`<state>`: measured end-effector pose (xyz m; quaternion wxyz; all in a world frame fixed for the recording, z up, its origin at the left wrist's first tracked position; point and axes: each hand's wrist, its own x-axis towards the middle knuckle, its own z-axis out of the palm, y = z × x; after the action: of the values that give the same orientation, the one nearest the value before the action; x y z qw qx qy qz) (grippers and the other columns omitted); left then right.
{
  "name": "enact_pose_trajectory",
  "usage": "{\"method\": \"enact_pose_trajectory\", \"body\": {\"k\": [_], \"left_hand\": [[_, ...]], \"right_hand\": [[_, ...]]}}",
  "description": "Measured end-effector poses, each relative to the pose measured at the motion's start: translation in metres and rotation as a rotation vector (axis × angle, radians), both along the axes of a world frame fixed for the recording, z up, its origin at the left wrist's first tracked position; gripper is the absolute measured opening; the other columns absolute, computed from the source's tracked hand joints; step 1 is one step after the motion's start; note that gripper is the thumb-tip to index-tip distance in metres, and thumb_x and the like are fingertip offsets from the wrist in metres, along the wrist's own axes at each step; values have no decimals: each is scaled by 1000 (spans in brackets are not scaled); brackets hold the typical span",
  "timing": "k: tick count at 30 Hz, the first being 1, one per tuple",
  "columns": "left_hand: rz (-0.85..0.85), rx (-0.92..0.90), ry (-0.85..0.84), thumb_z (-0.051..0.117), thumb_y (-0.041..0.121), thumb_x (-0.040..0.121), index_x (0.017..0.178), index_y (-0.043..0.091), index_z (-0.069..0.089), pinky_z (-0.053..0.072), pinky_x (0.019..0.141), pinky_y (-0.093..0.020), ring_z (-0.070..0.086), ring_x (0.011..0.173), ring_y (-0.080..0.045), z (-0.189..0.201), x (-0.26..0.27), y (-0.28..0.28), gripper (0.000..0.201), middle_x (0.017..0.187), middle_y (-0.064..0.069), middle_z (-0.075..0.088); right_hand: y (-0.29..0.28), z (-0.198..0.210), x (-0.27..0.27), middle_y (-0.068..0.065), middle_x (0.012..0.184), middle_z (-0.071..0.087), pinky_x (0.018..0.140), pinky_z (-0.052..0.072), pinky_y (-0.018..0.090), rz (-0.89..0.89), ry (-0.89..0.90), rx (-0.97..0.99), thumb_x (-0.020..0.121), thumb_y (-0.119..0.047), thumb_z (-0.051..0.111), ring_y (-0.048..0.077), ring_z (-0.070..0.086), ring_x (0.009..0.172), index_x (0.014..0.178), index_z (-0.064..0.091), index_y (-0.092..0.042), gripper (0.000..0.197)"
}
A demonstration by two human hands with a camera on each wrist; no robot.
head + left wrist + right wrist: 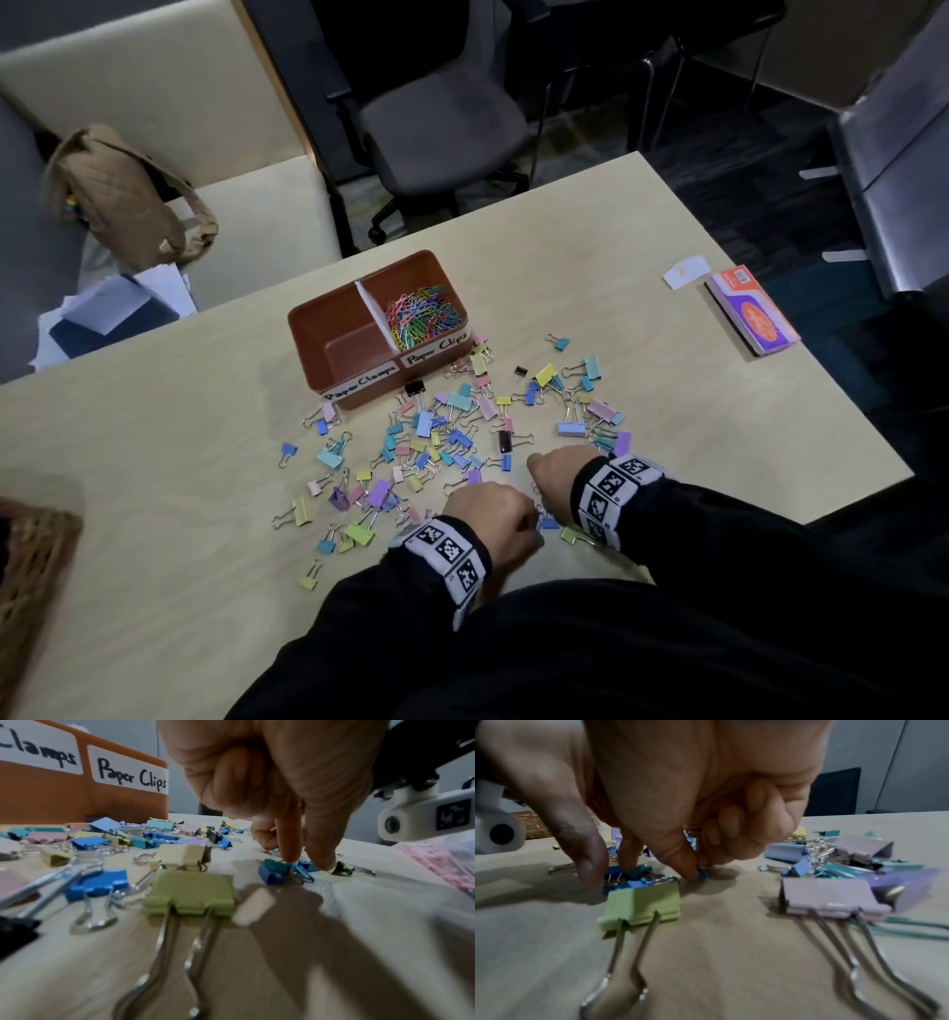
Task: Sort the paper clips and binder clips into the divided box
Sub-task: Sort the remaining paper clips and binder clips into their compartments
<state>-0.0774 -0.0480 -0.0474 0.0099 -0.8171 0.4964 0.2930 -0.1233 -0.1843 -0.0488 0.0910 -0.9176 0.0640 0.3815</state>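
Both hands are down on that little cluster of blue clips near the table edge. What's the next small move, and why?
Probably close the left hand on the small blue binder clips under its fingertips, then lift them to the Paper Clamps compartment. It looks empty, while the Paper Clips compartment is already filled.

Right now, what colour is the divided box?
Reddish-brown divided box with white handwritten labels; head view shows it best.

Basket (31,565): cut off by left edge. Left label (38,746): only "Clamps" shows. Left hand (488,514): fingertips hidden (head view).
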Motion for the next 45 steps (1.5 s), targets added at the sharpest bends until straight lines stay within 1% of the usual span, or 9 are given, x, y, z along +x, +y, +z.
{"method": "enact_pose_trajectory", "body": {"k": [7, 11, 15, 19, 23, 28, 32, 36, 45], "left_hand": [[22, 50, -25, 57, 40, 87, 90, 24, 64, 49, 74, -30, 61, 89, -22, -5, 5, -7, 18, 92, 2, 66], [91, -14, -24, 53, 35, 89, 97, 24, 66, 51, 79, -28, 62, 91, -18, -8, 9, -10, 18, 95, 6, 68], [121, -125, -61, 50, 30, 93, 118, 26, 56, 49, 74, -27, 64, 91, -20, -6, 14, -14, 26, 102, 4, 68], [134, -135, -61, 47, 26, 95, 117, 27, 54, 44, 70, -26, 63, 91, -21, -3, 11, -13, 23, 101, 3, 69], [244, -116, -49, 45, 23, 96, 109, 25, 63, 47, 76, -28, 63, 91, -21, -5, 10, -8, 22, 97, 2, 70], [379, -106, -92, 41, 19, 96, 112, 26, 58, 43, 62, -26, 59, 76, -22, -4, 19, -6, 24, 86, 0, 68], [476, -90, -104, 44, 24, 97, 109, 29, 60, 44, 61, -25, 59, 77, -20, -2, 30, -1, 20, 92, 3, 69], [473, -85, -62, 51, 27, 94, 101, 28, 63, 54, 72, -29, 63, 84, -17, -4, 33, 3, 14, 93, 6, 69], [268, -89, -66, 47, 30, 95, 101, 28, 60, 49, 69, -26, 63, 85, -18, -12, 19, -6, 14, 91, 6, 68]], "right_hand": [[-41, 9, -21, 3, 84, 56, 72, 47, 33, -531, -174, 210, 90, -24, 39, 26, 55, 80, 88, 39, -19, 5], [-79, 7, -43, 13, 75, 58, 59, 38, 28, -1060, -370, 411, 86, -9, 46, 23, 49, 65, 72, 42, -15, 15], [-90, 2, -57, 10, 52, 47, 52, 31, 27, -1262, -451, 517, 75, 0, 41, 21, 39, 51, 73, 41, -16, 16], [-83, 0, -63, 12, 58, 52, 55, 37, 28, -1210, -392, 501, 77, 7, 36, 24, 47, 55, 86, 55, -15, 31], [-81, -7, -65, 12, 77, 65, 73, 48, 36, -1113, -357, 368, 83, -7, 47, 32, 60, 79, 72, 62, -16, 21], [-78, 4, -62, -3, 71, 60, 59, 44, 24, -922, -329, 204, 87, -13, 52, 16, 55, 63, 77, 68, -29, 25], [-77, 5, -65, -4, 93, 68, 80, 52, 26, -823, -214, 141, 88, -14, 49, 18, 63, 83, 77, 69, -36, 31], [-77, 5, -70, -6, 79, 66, 76, 54, 25, -859, -210, 170, 87, -13, 51, 15, 66, 75, 70, 66, -39, 35], [-71, 5, -61, -5, 116, 66, 88, 50, 26, -639, -163, 46, 91, -15, 49, 17, 61, 103, 109, 68, -40, 37]]}}
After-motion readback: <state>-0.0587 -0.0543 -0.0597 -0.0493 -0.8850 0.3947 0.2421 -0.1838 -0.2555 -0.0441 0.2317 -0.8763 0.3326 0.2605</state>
